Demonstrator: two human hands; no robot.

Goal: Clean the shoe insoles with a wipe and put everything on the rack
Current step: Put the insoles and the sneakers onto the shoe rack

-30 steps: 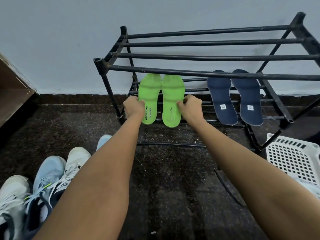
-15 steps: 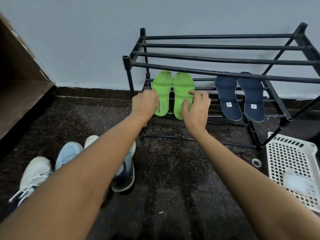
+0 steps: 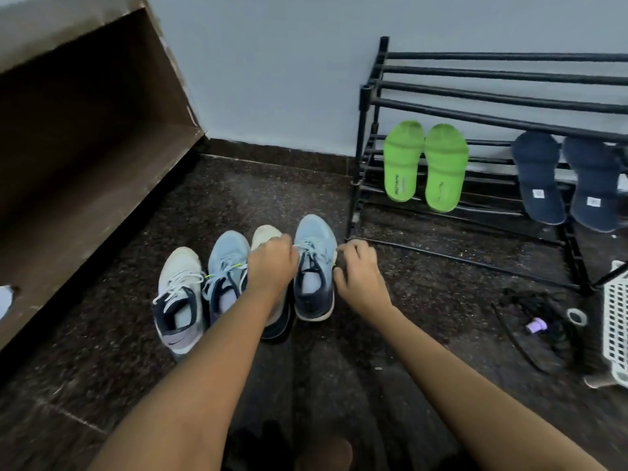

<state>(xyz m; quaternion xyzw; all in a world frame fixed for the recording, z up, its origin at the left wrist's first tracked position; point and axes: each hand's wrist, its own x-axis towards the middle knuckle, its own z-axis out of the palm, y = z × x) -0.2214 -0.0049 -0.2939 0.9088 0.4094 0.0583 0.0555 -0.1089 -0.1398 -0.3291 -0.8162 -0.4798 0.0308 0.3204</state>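
Two green insoles (image 3: 424,164) and two navy insoles (image 3: 564,181) lean on the lower bars of the black rack (image 3: 492,96). Several sneakers stand in a row on the floor left of the rack. My left hand (image 3: 272,263) lies curled over the opening of a white shoe (image 3: 266,232), and its fingertips are hidden. My right hand (image 3: 360,273) has curled fingers and thumb against the right side of a light blue shoe (image 3: 314,266). Another light blue shoe (image 3: 227,263) and another white shoe (image 3: 180,294) stand further left. No wipe shows in either hand.
A brown wooden cabinet (image 3: 85,147) slants along the left. A white plastic basket (image 3: 615,321) sits at the right edge. On the dark stone floor beside it lie a black cord (image 3: 530,311), a small purple piece (image 3: 535,325) and a tape ring (image 3: 576,317).
Both hands left the green insoles on the rack and came back and left to the row of shoes. The view swung left and down with them.
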